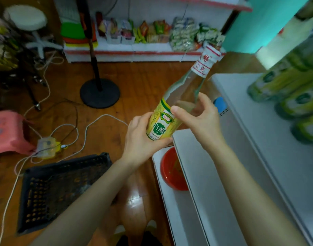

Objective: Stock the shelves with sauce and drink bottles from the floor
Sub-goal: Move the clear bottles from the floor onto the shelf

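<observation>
Both hands are on one clear glass bottle [181,93], held tilted above the wooden floor [134,82], its neck leaning up and away to the right. The left hand [139,139] grips the base, thumb curled under the yellow-and-green label [161,125]. The right hand [203,119] clasps the shoulder just above, thumb [177,111] pressed on the label's top edge and fingers [200,97] curled round the far side of the glass. Between the two thumbs the label reads 白醋 in large green characters, with "500m" in small print at its foot. Past the right fingertips the neck wears a white paper seal [204,63] printed in red; 公司 is legible, the rest I cannot make out. Just right of the right hand run white shelves [258,142], with green-and-yellow bottles [286,89] ranged on them, their labels too blurred to read. Below the left wrist a black plastic crate [60,189] sits on the floor. Under the right forearm is a red bowl [171,173].
</observation>
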`<state>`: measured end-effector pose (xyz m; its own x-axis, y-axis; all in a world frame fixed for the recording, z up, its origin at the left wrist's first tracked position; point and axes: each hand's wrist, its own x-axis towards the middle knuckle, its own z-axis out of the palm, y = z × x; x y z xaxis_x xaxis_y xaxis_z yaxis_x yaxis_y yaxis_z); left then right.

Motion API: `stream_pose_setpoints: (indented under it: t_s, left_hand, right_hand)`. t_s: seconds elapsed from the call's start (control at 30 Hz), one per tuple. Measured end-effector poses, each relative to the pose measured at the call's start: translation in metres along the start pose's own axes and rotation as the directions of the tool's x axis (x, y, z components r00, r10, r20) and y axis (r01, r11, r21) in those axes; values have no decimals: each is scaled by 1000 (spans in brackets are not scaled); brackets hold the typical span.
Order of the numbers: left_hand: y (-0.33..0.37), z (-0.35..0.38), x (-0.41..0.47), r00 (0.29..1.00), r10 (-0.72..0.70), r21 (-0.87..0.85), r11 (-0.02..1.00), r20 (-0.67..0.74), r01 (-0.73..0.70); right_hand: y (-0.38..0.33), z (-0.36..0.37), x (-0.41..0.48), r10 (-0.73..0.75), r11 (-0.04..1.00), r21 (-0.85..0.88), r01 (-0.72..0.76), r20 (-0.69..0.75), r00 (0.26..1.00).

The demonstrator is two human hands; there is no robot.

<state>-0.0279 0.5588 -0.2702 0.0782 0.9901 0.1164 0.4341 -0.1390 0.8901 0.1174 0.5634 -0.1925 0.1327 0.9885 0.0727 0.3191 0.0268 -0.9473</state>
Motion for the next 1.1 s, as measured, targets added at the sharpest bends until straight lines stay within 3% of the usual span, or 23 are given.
stream_pose_setpoints:
  t_s: [0.23, 0.6, 0.73, 0.83, 0.97, 1.1]
  left_hand:
    - [91, 9, 31, 957, 206, -41, 979, 206, -202]
    - [175, 89, 63, 865, 339, -307, 923, 369, -231]
    - [183, 112, 75, 816, 379, -235, 924, 437, -303]
    - [174, 123, 87, 747, 391, -83, 906, 538, -414]
    - [153, 131, 109, 676, 276, 205, 816, 683, -540]
    - [144, 139, 131, 604, 267, 275, 705, 751, -654]
  right_hand:
    - [-52, -83, -4, -59, 997, 39, 66, -163, 985]
    - [-67, -174, -3, -95, 994, -85, 70, -357, 929]
    - [-58, -194, 0, -98, 993, -97, 60, -462, 881]
    - [-47, -206, 2, -64, 996, -82, 22, -546, 835]
    - [-34, -217, 8, 1, 997, -62, -53, -636, 772]
    - [-25, -219, 15, 20, 995, -57, -77, -664, 747]
